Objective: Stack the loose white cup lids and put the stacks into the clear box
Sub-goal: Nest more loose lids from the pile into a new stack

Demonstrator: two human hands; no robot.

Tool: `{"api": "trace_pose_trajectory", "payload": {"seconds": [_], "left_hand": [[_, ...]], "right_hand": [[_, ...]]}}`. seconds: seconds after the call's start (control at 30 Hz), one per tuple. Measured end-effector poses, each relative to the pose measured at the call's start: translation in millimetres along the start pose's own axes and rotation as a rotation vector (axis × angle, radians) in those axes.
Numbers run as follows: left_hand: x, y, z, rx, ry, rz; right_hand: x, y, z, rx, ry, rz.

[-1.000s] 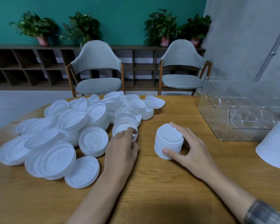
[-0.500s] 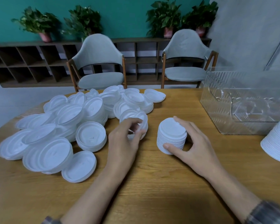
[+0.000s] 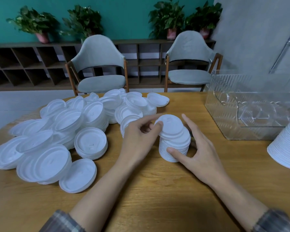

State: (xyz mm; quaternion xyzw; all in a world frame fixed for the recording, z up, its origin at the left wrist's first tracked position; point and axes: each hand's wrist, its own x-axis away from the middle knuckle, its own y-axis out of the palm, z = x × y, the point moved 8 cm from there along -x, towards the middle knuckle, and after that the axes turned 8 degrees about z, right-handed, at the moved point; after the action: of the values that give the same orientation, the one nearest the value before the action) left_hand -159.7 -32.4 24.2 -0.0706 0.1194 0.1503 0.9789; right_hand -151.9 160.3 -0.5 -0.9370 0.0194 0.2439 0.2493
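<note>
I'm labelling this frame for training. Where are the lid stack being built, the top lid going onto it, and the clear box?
lid stack (image 3: 182,146): head view, on its ribbed side.
top lid (image 3: 171,126): head view, on its flat upper face.
clear box (image 3: 222,114): head view, on its ribbed left wall.

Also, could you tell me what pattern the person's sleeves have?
Grey plaid; the sleeves show best low in the head view.

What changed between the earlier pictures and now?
The left hand pinched a lid from the loose pile and carried it rightward onto the stack. The right hand holds that stack as before; the clear box stayed put.
</note>
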Motion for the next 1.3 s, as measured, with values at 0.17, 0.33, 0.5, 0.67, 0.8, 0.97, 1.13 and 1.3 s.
{"api": "trace_pose_trajectory", "payload": {"seconds": [0.17,0.33,0.5,0.67,0.8,0.97,1.13,1.3], "left_hand": [[-5.2,-0.3,1.9,-0.044,0.046,0.017],[-4.3,1.4,-1.3,-0.106,0.065,-0.051],[1.7,8.8,3.3,-0.185,0.138,-0.078],[12.5,19.7,5.5,-0.351,0.228,-0.152],[10.9,20.0,6.3,-0.376,0.255,-0.152],[10.2,21.9,5.1,-0.389,0.261,-0.186],[11.6,23.1,-1.2,-0.363,0.241,-0.189],[12.1,22.1,-4.6,-0.343,0.224,-0.245]], "right_hand": [[-1.1,3.0,-1.0,0.002,-0.012,-0.013],[-1.2,3.2,-2.7,0.008,-0.023,-0.008],[-1.3,4.6,-5.9,0.051,-0.064,0.010],[-1.7,4.2,-2.0,0.041,-0.057,0.005],[-1.2,4.5,-0.6,0.032,-0.055,-0.006],[0.0,4.1,0.2,0.024,-0.053,-0.004],[0.3,3.0,3.4,-0.024,-0.050,0.028],[-1.3,4.7,-0.1,-0.010,-0.041,0.006]]}}
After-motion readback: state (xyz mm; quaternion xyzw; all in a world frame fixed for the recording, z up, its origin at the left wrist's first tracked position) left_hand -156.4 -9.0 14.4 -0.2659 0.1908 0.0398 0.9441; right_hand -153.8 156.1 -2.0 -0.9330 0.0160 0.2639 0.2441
